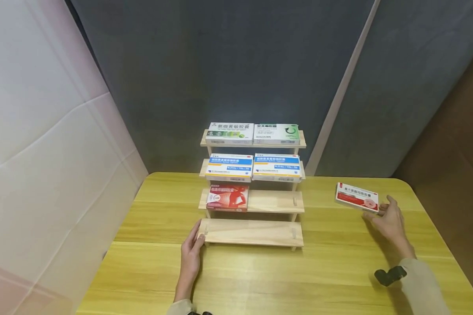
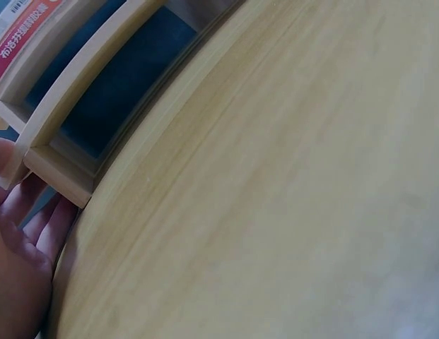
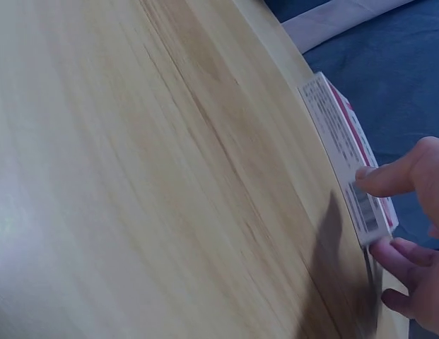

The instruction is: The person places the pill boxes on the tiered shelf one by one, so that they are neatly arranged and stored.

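Observation:
My left hand (image 1: pixel 192 248) grips the left end of the lowest step of a wooden tiered rack (image 1: pixel 252 232), its thumb over the board's edge. In the left wrist view, its fingers reach behind the rack's leg (image 2: pixel 60 175). Off to the right, my right hand (image 1: pixel 390 221) holds a white and red medicine box (image 1: pixel 356 197) by its right end, printed face up and tilted. The right wrist view shows the thumb (image 3: pixel 389 178) against the long side of the box (image 3: pixel 339 134), with other fingers at its near end. Whether the box touches the table is unclear.
A red medicine box (image 1: pixel 227 198) lies on the rack's second step from the bottom, at left. Above it sit two blue-and-white boxes (image 1: pixel 230 166) side by side. The top step carries a green-and-white box (image 1: pixel 229 133) beside another green-and-white one (image 1: pixel 277 134). A dark curtain (image 1: pixel 236 65) hangs behind the table (image 1: pixel 327 271).

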Tool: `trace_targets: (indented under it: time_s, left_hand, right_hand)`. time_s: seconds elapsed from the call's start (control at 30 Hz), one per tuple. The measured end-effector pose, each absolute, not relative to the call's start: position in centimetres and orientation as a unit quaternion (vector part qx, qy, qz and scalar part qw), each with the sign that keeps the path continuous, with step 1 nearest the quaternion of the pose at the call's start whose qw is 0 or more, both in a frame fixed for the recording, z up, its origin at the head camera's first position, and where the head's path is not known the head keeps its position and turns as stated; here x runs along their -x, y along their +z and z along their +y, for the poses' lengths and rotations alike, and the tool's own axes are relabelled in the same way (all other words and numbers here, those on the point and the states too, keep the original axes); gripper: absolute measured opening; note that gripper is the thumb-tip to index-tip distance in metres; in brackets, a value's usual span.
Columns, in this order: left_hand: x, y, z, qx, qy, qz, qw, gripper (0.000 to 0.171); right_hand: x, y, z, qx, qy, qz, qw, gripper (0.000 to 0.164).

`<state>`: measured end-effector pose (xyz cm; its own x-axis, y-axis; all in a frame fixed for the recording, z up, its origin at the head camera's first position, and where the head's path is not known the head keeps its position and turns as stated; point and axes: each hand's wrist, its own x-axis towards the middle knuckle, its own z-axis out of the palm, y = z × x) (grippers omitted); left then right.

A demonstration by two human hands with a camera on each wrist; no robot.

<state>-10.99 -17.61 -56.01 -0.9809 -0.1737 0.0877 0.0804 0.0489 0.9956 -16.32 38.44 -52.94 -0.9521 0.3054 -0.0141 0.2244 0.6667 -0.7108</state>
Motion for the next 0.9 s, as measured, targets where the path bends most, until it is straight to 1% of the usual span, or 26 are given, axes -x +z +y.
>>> trace_targets:
  time_s: [0.2,0.37,0.67,0.77,0.8,0.9]
  left_hand:
    - [11.1,-56.2,-17.6,-0.033,-0.688,-0.718,0.099,0.046]
    - [11.1,-56.4,-17.6,-0.027,-0.689,-0.717,0.102,0.046]
    - [11.0,-56.4,-17.6,-0.034,-0.689,-0.718,0.095,0.047]
    - [11.0,-56.3,-17.5,-0.034,-0.688,-0.718,0.095,0.047]
    - [11.0,-56.3,-17.5,-0.033,-0.688,-0.719,0.095,0.047]
    - [11.0,-56.3,-17.6,-0.037,-0.684,-0.723,0.095,0.047]
  right_hand:
    - [16.4,-53.2,38.1,0.136,0.381,-0.913,0.057,0.102]
    - [16.8,-53.6,37.9,0.104,0.364,-0.924,0.06,0.098]
    - [17.7,-53.8,37.9,0.067,0.345,-0.935,0.054,0.077]
    - [17.9,-53.8,37.9,0.071,0.342,-0.936,0.042,0.08]
    - [17.9,-53.8,37.9,0.075,0.342,-0.936,0.036,0.083]
    - [18.0,-53.9,37.9,0.08,0.341,-0.936,0.029,0.087]
